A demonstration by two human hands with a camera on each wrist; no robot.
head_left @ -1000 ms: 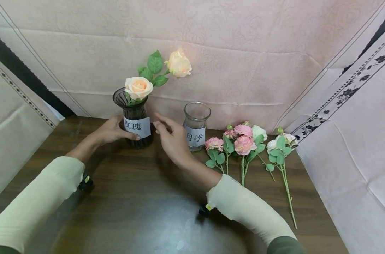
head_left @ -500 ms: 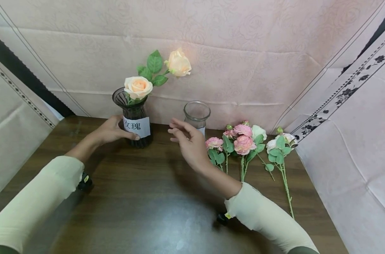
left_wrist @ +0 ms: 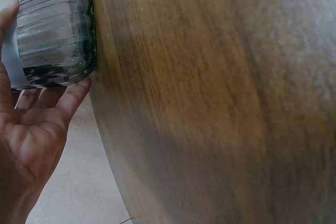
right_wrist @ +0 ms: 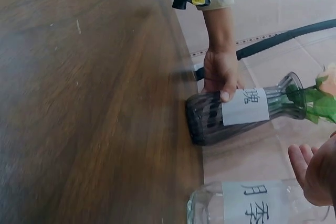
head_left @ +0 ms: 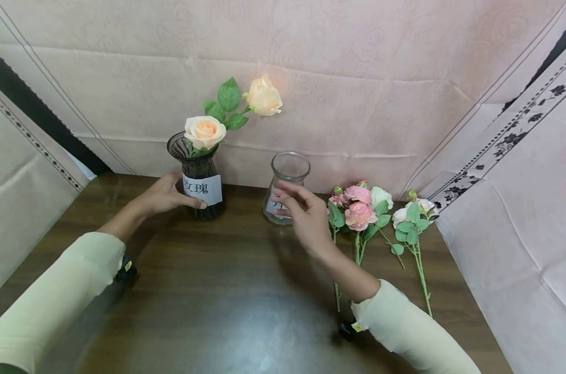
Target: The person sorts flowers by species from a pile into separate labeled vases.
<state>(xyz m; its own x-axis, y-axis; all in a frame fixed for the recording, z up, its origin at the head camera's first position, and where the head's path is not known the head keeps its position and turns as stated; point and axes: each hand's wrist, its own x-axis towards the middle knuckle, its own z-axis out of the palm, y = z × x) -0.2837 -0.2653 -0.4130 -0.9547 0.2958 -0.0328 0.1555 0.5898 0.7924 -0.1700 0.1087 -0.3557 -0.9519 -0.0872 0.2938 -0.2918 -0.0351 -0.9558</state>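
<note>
My left hand (head_left: pixel 165 196) holds the dark ribbed glass vase (head_left: pixel 201 167), its thumb on the front by the white label and its fingers around the side. The left wrist view shows that hand's fingers (left_wrist: pixel 77 94) against the vase's lower side. Two peach roses stand in this vase, one low bloom (head_left: pixel 205 132) at the rim and a taller bloom (head_left: pixel 263 96) leaning right. In front of the clear glass vase (head_left: pixel 272 196) my right hand (head_left: pixel 311 221) hovers with loosely bent fingers and nothing held. It partly hides that vase's white label.
Pink blooms (head_left: pixel 360 215) and a white bloom (head_left: pixel 380 196) on green stems lie right of the clear vase. Another white-flowered stem (head_left: pixel 419 259) lies farther right. A pale patterned cloth (head_left: pixel 358 104) hangs behind the brown wooden table (head_left: pixel 208 291).
My right hand has moved right, from beside the dark vase to in front of the clear vase and towards the pink flowers. The left hand stays on the dark vase.
</note>
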